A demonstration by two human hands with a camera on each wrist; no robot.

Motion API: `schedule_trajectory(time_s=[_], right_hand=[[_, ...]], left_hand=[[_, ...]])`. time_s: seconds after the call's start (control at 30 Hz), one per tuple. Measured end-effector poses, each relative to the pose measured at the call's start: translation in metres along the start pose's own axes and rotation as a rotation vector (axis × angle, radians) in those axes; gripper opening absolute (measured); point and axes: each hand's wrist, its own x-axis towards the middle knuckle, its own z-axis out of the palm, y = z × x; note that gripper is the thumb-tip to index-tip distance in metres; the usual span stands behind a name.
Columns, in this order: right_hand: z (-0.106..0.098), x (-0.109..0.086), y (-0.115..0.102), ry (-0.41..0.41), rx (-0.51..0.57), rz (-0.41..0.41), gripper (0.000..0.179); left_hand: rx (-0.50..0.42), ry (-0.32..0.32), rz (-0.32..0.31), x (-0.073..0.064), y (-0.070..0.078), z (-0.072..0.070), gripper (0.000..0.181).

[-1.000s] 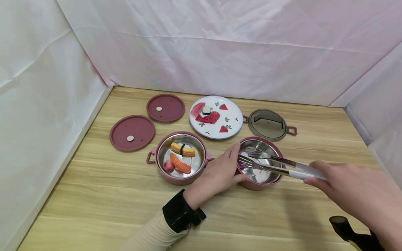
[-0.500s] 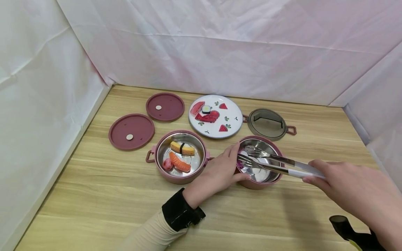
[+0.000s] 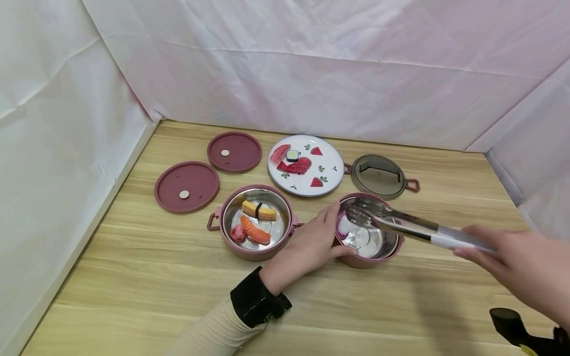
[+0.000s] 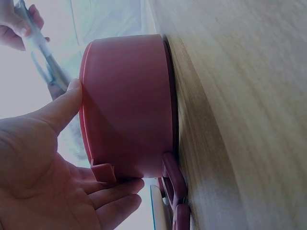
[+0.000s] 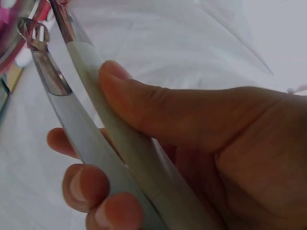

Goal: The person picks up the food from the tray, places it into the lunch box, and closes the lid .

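My left hand (image 3: pixel 309 240) steadies the right-hand pink pot (image 3: pixel 356 262), its thumb at the rim and its fingers along the outer wall (image 4: pixel 129 105) in the left wrist view. In my right hand (image 3: pixel 512 254) are metal tongs (image 3: pixel 418 230) with pale handles, the thumb on one arm and the fingers on the other. The tongs' tips hover over the pot's opening with nothing visible between them. Inside that pot lies a purple-and-white piece (image 3: pixel 342 226). The left pot (image 3: pixel 254 255) holds yellow sushi (image 3: pixel 264 213) with a black band, an orange sushi topping (image 3: pixel 256 230) and a pink ball (image 3: pixel 238 233).
Behind the pots is a white plate (image 3: pixel 307 185) bearing red pieces and a small sushi roll (image 3: pixel 292 156). Two maroon lids (image 3: pixel 198 180) lie at the left. A brown see-through lid (image 3: pixel 378 180) sits at the back right. Pale cloth walls (image 3: pixel 311 74) enclose the table.
The tongs have lifted and swung, their two arms closer together, and my right hand has shifted right. More of the purple-and-white piece shows in the pot. My left hand stays put.
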Motion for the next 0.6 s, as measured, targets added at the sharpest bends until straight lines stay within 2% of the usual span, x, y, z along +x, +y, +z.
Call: schedule_trajectory(time_s=[0.17,0.27,0.47,0.6], right_hand=[[-0.006,0.002,0.004,0.204,0.051,-0.033,0.051],[-0.013,0.011,0.002,0.196,0.038,-0.029,0.052],[-0.027,0.036,-0.006,0.074,-0.022,0.001,0.046],[-0.031,0.053,-0.015,0.049,-0.039,-0.014,0.04]], left_hand=[[-0.003,0.003,-0.003,0.0,0.001,0.0,0.102],[-0.007,0.007,0.001,0.0,0.0,0.001,0.102],[-0.002,0.015,0.008,0.0,0.0,0.002,0.102],[-0.007,0.014,0.011,-0.001,0.0,0.002,0.102]])
